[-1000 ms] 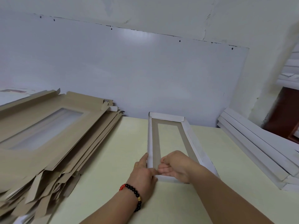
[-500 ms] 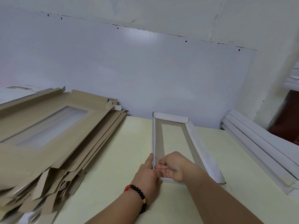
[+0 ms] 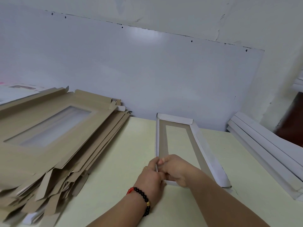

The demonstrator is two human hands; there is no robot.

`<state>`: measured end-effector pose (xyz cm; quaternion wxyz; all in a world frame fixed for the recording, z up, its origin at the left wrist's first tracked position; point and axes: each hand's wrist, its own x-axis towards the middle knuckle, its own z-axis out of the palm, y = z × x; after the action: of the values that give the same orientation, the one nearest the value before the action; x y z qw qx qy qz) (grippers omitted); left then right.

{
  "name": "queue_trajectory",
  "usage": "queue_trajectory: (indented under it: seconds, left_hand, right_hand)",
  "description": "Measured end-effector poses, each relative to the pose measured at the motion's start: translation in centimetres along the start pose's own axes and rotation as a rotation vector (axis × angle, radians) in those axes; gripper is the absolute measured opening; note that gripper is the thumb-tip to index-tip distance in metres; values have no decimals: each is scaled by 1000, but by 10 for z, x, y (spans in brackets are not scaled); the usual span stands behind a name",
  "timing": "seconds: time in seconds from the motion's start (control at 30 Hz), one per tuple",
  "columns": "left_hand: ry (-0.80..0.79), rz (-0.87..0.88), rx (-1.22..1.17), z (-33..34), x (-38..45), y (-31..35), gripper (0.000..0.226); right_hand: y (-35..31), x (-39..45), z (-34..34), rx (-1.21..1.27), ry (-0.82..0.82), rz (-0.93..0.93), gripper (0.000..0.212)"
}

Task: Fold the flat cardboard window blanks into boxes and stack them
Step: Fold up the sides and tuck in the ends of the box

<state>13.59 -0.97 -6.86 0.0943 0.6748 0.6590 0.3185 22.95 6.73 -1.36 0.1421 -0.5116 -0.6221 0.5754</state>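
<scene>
A long narrow window box (image 3: 195, 136), white outside and brown inside, lies on the pale table (image 3: 124, 154) with its far end near the wall. Its left and far walls stand up; the right wall leans outward. My left hand (image 3: 150, 176), with a bead bracelet on the wrist, pinches the near-left corner from outside. My right hand (image 3: 176, 170) grips the same near corner from inside, fingers curled over the near end flap. A thick pile of flat brown window blanks (image 3: 54, 138) rests on the left.
A stack of folded white boxes (image 3: 268, 154) lies along the right side of the table. A large white board (image 3: 147, 76) leans on the wall behind. A dark reddish surface (image 3: 293, 122) shows at the far right.
My left hand has slid up so its fingers press the box's near-left corner against my right hand. The view has shifted slightly to the right and down.
</scene>
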Motion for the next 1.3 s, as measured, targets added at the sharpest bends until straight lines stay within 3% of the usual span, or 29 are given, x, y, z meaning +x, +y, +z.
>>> queue_trajectory:
  seconds: [0.17, 0.43, 0.63, 0.77, 0.9, 1.03, 1.17, 1.3]
  left_hand:
    - [-31, 2, -14, -2, -1, 0, 28]
    - [-64, -26, 2, -5, 1, 0, 32]
    - [-124, -8, 187, -9, 1, 5, 36]
    - [-239, -6, 431, -10, 8, 12, 46]
    - [-340, -29, 549, -11, 16, 18, 37]
    - [-374, -40, 573, -11, 17, 16, 33]
    - [-333, -86, 603, -17, 21, 7, 40]
    - [-227, -29, 786, -16, 23, 4, 45]
  right_hand:
    - [2, -1, -4, -123, -18, -34, 27]
    - [0, -5, -8, -176, -81, -25, 25]
    - [0, -8, -7, -514, -38, -127, 19]
    - [19, -20, -20, -833, 70, -358, 26]
    - [52, -37, -45, -1003, 134, -589, 30]
    - [71, -51, -87, -1277, 188, -653, 9]
    - [85, -66, -124, -1449, 414, -750, 22]
    - [87, -68, -117, -1461, 444, -709, 37]
